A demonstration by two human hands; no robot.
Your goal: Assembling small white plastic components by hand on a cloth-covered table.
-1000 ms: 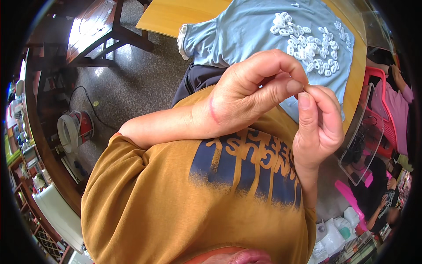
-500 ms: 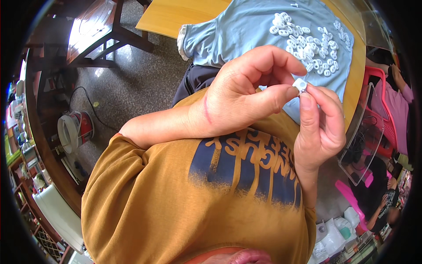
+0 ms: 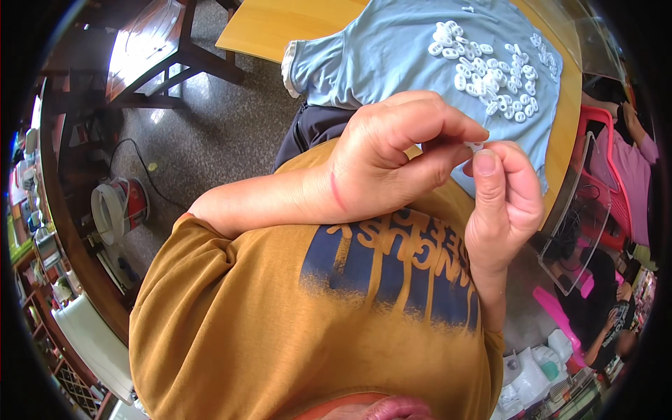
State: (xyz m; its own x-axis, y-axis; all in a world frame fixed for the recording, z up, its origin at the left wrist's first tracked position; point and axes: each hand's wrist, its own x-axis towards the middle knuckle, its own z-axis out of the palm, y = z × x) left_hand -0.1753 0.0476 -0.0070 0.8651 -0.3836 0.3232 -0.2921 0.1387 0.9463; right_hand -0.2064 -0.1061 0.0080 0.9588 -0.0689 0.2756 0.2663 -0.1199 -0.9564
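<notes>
My left hand (image 3: 392,154) and my right hand (image 3: 500,199) meet fingertip to fingertip in front of my chest. Between them is a small white plastic piece (image 3: 476,146), mostly covered by the fingers. The left thumb and index finger pinch it from one side; the right thumb presses against a bent index finger on the other. Beyond the hands, a pile of small white oval plastic pieces (image 3: 483,73) with holes lies on a light blue T-shirt (image 3: 392,52). Smaller whitish pieces (image 3: 544,52) form a group at the shirt's right side.
The T-shirt is spread over a yellow wooden table (image 3: 280,28). A dark wooden stool (image 3: 182,56) stands at the far left, a white and red bucket (image 3: 119,210) below it. At the right are a red plastic chair (image 3: 616,182) and other people, with plastic bags (image 3: 535,374) lower down.
The left index finger has come down over the white piece, which was plainly visible and is now mostly covered. Both hands have shifted slightly; the pile looks unchanged.
</notes>
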